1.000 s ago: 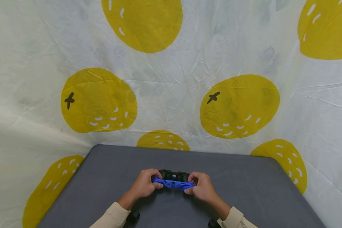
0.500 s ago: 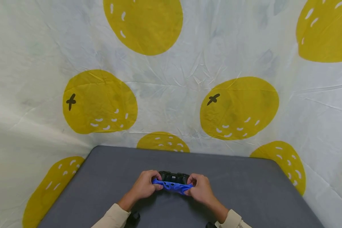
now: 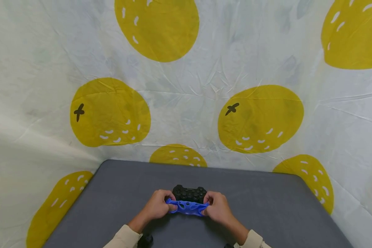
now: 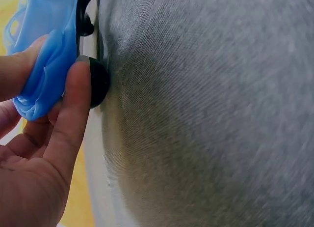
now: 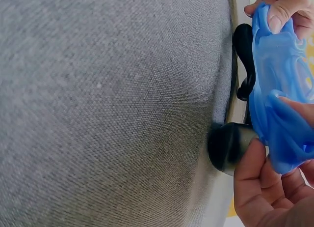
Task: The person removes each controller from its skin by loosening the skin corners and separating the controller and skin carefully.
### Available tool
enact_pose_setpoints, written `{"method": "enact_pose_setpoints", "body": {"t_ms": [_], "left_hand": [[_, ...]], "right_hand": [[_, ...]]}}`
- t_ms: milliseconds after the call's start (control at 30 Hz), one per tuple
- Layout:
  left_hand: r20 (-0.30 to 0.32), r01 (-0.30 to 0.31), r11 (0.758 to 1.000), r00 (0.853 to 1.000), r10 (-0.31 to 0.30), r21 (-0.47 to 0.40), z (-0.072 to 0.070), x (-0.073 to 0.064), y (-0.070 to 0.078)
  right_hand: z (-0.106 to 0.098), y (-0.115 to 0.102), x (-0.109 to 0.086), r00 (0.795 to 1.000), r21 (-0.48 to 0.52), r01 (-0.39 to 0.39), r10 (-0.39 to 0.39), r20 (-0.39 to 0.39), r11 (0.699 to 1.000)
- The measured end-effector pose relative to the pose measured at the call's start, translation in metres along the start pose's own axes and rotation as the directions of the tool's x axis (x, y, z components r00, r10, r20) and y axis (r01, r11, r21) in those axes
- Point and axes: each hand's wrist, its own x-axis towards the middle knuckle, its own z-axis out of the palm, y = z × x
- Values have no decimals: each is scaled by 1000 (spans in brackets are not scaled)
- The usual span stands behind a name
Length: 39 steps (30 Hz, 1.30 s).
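Observation:
A black game controller (image 3: 189, 194) shows its sticks and buttons in the head view. Along its near edge, a stretchy blue controller sleeve (image 3: 188, 207) with cut-out holes is pulled wide between both hands. My left hand (image 3: 158, 205) pinches the sleeve's left end, thumb in front. At the other end my right hand (image 3: 217, 206) pinches the bunched blue material. In the left wrist view a fingertip (image 4: 78, 72) touches the rounded black grip (image 4: 99, 83). The right wrist view has a finger against the other dark grip (image 5: 228, 146). How much controller lies inside the sleeve is hidden.
A dark grey cloth-covered table (image 3: 121, 186) lies under the hands. White fabric with yellow fruit prints (image 3: 111, 113) hangs behind and beside it. A small black object (image 3: 145, 239) sits by the left cuff.
The controller has tipped so that its button face shows more. The blue sleeve has dropped slightly toward me and bunched along the near edge. Both hands keep their hold, and the head view has shifted slightly.

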Motion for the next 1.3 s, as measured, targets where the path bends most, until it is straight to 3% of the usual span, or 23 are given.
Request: {"method": "enact_pose_setpoints", "body": {"t_ms": [333, 500, 667, 767, 833, 1033, 1100, 1200, 1300], "left_hand": [[48, 20, 996, 999, -16, -91, 0, -2, 3], [70, 20, 986, 998, -8, -168, -4, 0, 2], [113, 9, 967, 993, 20, -253, -8, -2, 5], [146, 22, 955, 989, 22, -296, -10, -3, 12], [167, 37, 945, 986, 19, -325, -10, -3, 15], [222, 78, 879, 975, 32, -471, -10, -2, 21], [235, 90, 852, 971, 40, -516, -10, -3, 24], [241, 93, 827, 969, 52, -554, -9, -5, 31], [244, 104, 817, 969, 46, -566, -8, -6, 37]], "right_hand": [[-4, 3, 0, 998, 40, 30, -32, 54, 999], [-12, 5, 0, 983, 134, 75, -96, 157, 988], [-24, 4, 0, 956, 256, 52, -122, 266, 965], [-31, 1, -1, 930, 312, 20, -132, 344, 950], [-35, -1, -1, 901, 361, 7, -162, 402, 933], [-42, -2, -2, 778, 550, -51, -312, 545, 834], [-42, -1, -2, 746, 587, -77, -343, 570, 806], [-41, -2, -3, 716, 628, -117, -373, 590, 769], [-39, -4, -3, 708, 640, -123, -385, 592, 758]]}}
